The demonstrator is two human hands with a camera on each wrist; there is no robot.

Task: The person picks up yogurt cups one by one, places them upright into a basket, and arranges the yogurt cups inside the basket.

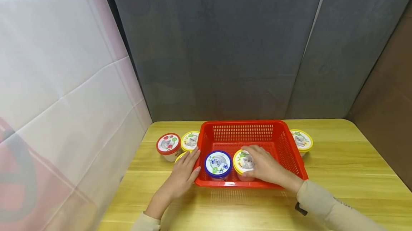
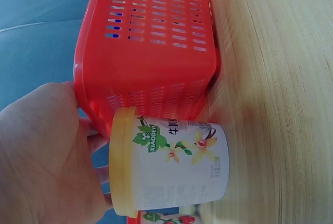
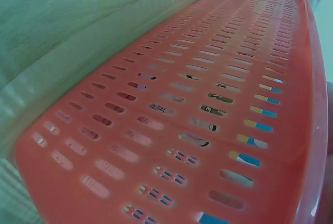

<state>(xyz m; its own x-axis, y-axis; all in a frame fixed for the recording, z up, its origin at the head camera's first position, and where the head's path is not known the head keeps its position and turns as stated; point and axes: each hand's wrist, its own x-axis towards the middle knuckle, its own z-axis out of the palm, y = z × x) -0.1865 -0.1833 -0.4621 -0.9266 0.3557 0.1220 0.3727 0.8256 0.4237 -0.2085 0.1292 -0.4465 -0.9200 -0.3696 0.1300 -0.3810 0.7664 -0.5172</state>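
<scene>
A red plastic basket (image 1: 246, 125) stands on the table. Inside, at the front, a blue-lidded tub (image 1: 218, 164) sits beside a yellow-lidded tub (image 1: 243, 162). My right hand (image 1: 264, 165) reaches over the basket and grips that yellow-lidded tub, fingers on its far side and thumb nearer me. Along the basket's left rim rests my left hand (image 1: 182, 176), its fingers fairly straight and the thumb touching the front corner. In the left wrist view, another yellow-lidded tub (image 2: 177, 164), printed with flowers, stands just outside the basket by this hand. The basket's slotted wall (image 3: 171, 104) hides most of its contents in the right wrist view.
Left of the basket stand a red-lidded tub (image 1: 168, 144) and a yellow-lidded tub (image 1: 190, 140). Another yellow-lidded tub (image 1: 302, 141) is against the basket's right side. A dark grey partition (image 1: 219, 52) rises behind the wooden table (image 1: 341, 166); a white panel (image 1: 64, 63) borders the left.
</scene>
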